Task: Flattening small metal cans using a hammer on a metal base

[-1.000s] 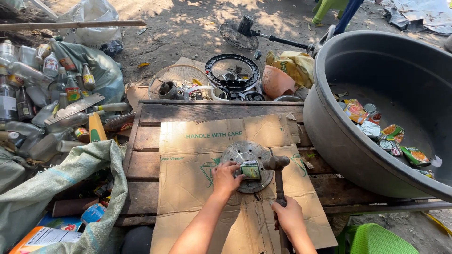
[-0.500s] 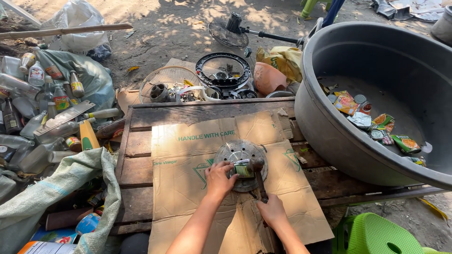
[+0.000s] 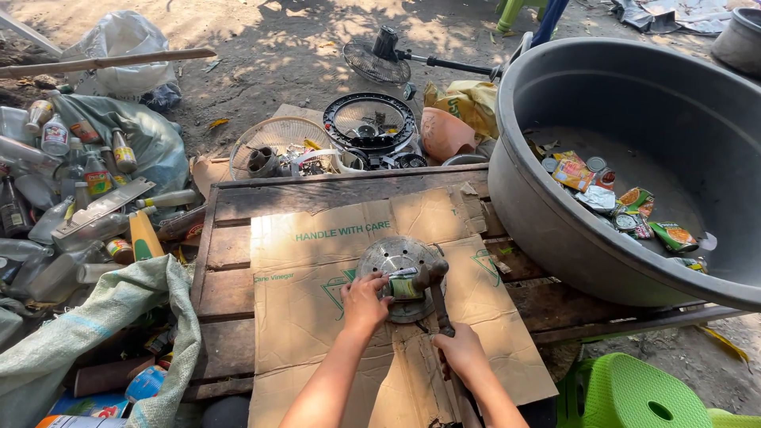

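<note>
A round grey metal disc (image 3: 394, 257) lies on a flattened cardboard sheet (image 3: 317, 317) over a wooden pallet table (image 3: 230, 246). A small green-labelled can (image 3: 406, 285) rests on the disc. My left hand (image 3: 363, 301) pinches that can at its left side. My right hand (image 3: 461, 355) grips the dark handle of a hammer (image 3: 436, 285), whose head sits against the can's right side.
A big grey tub (image 3: 555, 230) holding crushed cans and wrappers stands at the right. Fan guards (image 3: 370, 120), a fan and scrap lie beyond the table. Bottles (image 3: 71, 170) and sacks pile at the left. A green plastic stool (image 3: 634, 392) is at the lower right.
The hammer head has come down from the disc's right edge onto the can. The camera has drifted, shifting the scene slightly left; my left hand stays on the can.
</note>
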